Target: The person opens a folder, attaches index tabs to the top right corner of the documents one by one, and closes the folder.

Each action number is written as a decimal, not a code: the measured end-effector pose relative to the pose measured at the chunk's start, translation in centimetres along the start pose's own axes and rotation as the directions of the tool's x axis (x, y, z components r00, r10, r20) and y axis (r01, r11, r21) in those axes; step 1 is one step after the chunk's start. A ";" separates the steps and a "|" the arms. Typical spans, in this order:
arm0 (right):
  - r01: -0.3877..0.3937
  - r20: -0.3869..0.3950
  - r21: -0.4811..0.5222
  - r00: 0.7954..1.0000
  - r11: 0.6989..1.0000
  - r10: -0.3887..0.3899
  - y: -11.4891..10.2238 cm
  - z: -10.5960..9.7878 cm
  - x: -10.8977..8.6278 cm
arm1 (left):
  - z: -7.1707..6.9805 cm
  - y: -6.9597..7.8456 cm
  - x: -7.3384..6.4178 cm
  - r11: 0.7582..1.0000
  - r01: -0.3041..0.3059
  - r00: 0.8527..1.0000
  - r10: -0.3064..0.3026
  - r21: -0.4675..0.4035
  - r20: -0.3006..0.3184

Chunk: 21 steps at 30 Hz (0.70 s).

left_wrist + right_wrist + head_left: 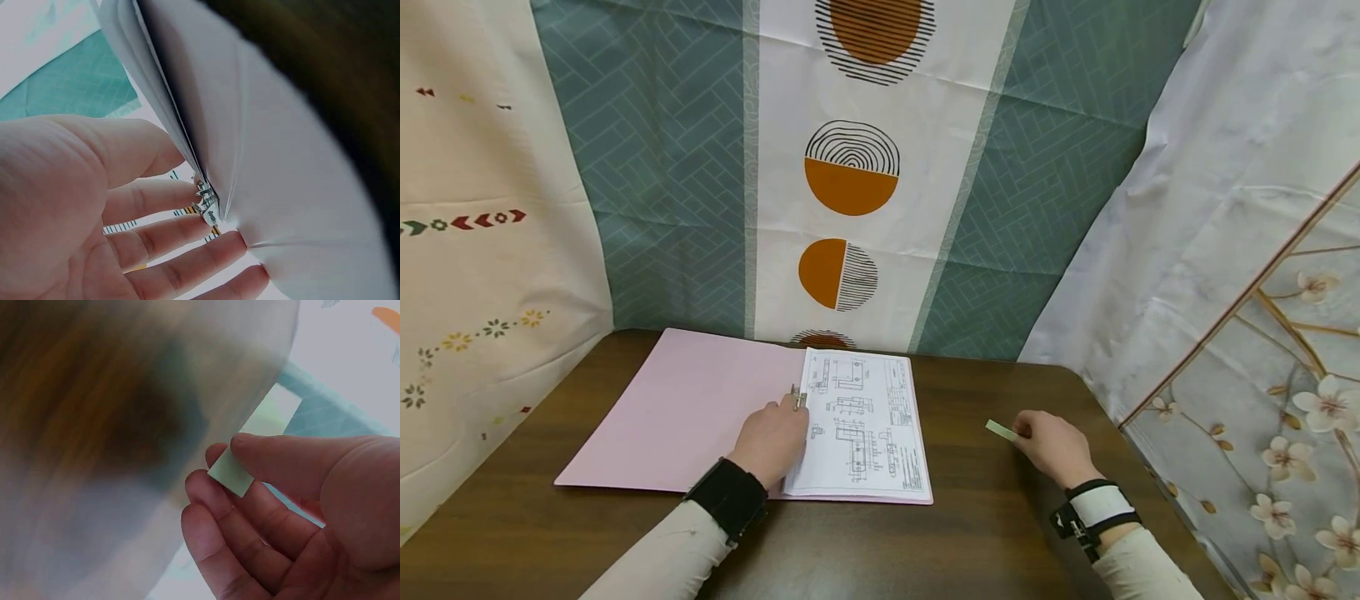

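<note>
A pink folder (700, 408) lies spread on the table, with white sheets printed with technical drawings (865, 425) on its right half. My left hand (772, 442) rests at the fold, beside a small metal clip (801, 400). In the left wrist view its fingers are fairly straight; the thumb touches the edge of the sheets, and fingertips reach the pale folder surface by the clip (209, 207). Right of the folder, over the table, my right hand (1057, 448) pinches a pale green sticky note (999, 430) between thumb and fingers. The note (269, 415) is a narrow strip.
The dark wooden table (970, 533) runs up to a hanging curtain (677, 167) at the back. Patterned cloth (497, 250) hangs on the left, and flowered fabric (1277, 350) on the right.
</note>
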State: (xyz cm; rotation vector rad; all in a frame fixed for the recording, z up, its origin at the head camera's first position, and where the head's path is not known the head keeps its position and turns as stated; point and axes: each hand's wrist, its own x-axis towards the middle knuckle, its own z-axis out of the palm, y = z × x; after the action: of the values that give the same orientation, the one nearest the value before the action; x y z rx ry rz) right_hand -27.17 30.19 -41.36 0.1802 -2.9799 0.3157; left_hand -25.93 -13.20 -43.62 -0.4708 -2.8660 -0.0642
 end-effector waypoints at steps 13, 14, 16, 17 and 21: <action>0.039 0.009 0.247 0.999 0.968 -0.042 -7.8 0.6 0.6 | -0.4 0.2 -0.2 1.000 0.004 1.000 -0.004 -0.005 0.000; 0.038 0.013 0.272 0.999 0.962 -0.043 -8.4 0.7 0.7 | -0.5 0.3 -0.2 1.000 0.007 1.000 -0.007 -0.005 0.002; 0.029 0.028 0.319 0.999 0.947 -0.040 -9.6 0.9 0.9 | -0.6 0.3 -0.1 1.000 0.016 1.000 -0.016 0.003 0.004; 0.024 0.036 0.343 0.999 0.939 -0.039 -10.1 1.0 1.0 | -0.7 0.4 -0.1 1.000 0.021 1.000 -0.021 0.009 0.000; 0.017 0.063 0.423 0.997 0.906 -0.048 -12.0 1.6 1.4 | -1.1 0.6 0.1 1.000 0.022 0.999 -0.021 0.016 -0.043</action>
State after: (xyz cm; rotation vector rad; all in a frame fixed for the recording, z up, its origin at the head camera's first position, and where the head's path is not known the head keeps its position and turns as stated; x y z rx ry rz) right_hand -27.16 18.09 -40.26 0.2901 -2.9291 0.9705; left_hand -25.60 -12.64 -42.52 -0.4303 -2.8276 -0.0535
